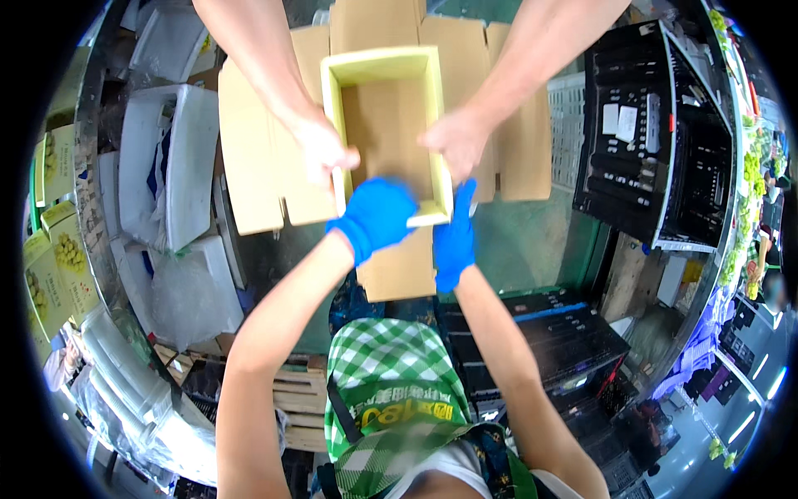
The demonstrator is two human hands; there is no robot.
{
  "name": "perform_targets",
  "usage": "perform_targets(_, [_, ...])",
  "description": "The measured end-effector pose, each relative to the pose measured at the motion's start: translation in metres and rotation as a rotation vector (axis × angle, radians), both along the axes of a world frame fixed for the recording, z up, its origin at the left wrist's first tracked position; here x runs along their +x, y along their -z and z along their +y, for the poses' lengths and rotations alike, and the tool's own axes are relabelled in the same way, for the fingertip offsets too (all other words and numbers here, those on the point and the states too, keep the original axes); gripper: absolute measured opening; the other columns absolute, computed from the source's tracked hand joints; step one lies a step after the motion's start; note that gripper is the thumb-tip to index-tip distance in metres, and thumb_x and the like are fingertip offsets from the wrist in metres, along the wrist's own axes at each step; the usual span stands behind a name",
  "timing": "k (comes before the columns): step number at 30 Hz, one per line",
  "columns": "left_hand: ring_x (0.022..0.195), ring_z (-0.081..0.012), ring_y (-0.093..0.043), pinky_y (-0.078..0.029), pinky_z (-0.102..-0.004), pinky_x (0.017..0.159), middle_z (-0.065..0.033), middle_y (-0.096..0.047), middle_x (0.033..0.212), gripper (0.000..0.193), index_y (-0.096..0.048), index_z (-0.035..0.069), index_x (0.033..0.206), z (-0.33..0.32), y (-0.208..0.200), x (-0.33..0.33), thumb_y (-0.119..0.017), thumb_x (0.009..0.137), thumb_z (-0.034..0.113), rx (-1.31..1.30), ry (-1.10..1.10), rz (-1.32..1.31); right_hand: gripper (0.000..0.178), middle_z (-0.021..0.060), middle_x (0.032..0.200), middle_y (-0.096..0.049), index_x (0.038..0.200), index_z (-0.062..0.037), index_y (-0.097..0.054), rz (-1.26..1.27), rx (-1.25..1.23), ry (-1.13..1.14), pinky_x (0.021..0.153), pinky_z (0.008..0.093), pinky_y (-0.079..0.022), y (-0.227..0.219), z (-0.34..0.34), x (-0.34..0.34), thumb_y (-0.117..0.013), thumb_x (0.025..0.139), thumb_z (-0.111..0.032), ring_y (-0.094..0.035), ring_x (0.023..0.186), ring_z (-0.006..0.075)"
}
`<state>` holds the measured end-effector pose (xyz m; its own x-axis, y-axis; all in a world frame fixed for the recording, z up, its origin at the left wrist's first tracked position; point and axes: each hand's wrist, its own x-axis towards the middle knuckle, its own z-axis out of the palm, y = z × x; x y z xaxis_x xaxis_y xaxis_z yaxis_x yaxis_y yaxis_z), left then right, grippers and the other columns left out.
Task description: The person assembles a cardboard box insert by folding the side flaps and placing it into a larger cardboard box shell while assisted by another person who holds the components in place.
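A pale yellow open box frame (381,53) stands over brown cardboard (386,125), which shows inside it. My left hand (378,214), in a blue glove, is over the near left corner of the frame; its fingers are blurred and partly hidden. My right hand (455,241), also blue-gloved, lies along the outside of the near right corner with fingers stretched away from me. From the far side, another person's bare hands are at the frame: one hand (320,150) at its left wall, the other hand (457,141) at its right wall.
Brown cardboard flaps (249,158) spread around the frame. White foam boxes (187,166) stand at left, near cartons with grape pictures (62,258). Black crates (623,125) are at right, with another black crate (565,341) near my right arm. A wooden pallet (299,399) lies lower left.
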<state>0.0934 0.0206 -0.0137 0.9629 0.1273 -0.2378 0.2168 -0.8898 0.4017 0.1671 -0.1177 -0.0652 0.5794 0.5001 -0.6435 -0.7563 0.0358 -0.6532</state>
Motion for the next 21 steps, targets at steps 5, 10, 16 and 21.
perform_targets(5, [0.059,-0.0255,-0.06,-0.043,-0.0363,0.057,-0.0061,-0.06,0.061,0.016,-0.069,0.021,0.077,-0.009,-0.002,-0.003,-0.06,0.078,0.033,0.018,-0.037,-0.057,0.065,0.0067,0.142,-0.035,0.144,-0.0068,-0.023,-0.126,-0.097,-0.067,0.108,0.0325,-0.025,-0.019,0.003,0.014,-0.028,0.097,-0.051,-0.034,0.13,0.0198])
perform_targets(10, [0.061,-0.0266,-0.063,-0.048,-0.0382,0.057,-0.008,-0.063,0.065,0.02,-0.069,0.016,0.07,-0.003,-0.004,0.002,-0.058,0.078,0.03,0.003,-0.05,-0.024,0.063,0.0081,0.142,-0.035,0.144,-0.006,-0.024,-0.201,-0.097,-0.079,0.109,0.0325,-0.024,-0.035,0.0,0.024,-0.028,0.098,-0.049,-0.033,0.131,0.0196])
perform_targets(16, [0.061,-0.0252,-0.06,-0.046,-0.0355,0.062,-0.0064,-0.061,0.065,0.026,-0.069,0.019,0.078,-0.002,-0.007,0.008,-0.054,0.086,0.039,0.058,-0.034,0.045,0.061,0.0104,0.14,-0.037,0.142,-0.0049,-0.028,-0.27,-0.18,-0.203,0.109,0.0323,-0.026,-0.031,-0.015,0.023,-0.032,0.098,-0.047,-0.037,0.128,0.0195])
perform_targets(21, [0.061,-0.0238,-0.06,-0.046,-0.0352,0.063,-0.0057,-0.061,0.066,0.023,-0.07,0.019,0.089,-0.009,-0.003,0.005,-0.057,0.084,0.038,0.099,-0.088,0.006,0.049,0.0124,0.143,-0.033,0.142,-0.0043,-0.029,-0.398,-0.277,-0.391,0.109,0.0332,-0.025,-0.059,-0.003,0.037,-0.033,0.1,-0.029,-0.032,0.131,0.0231])
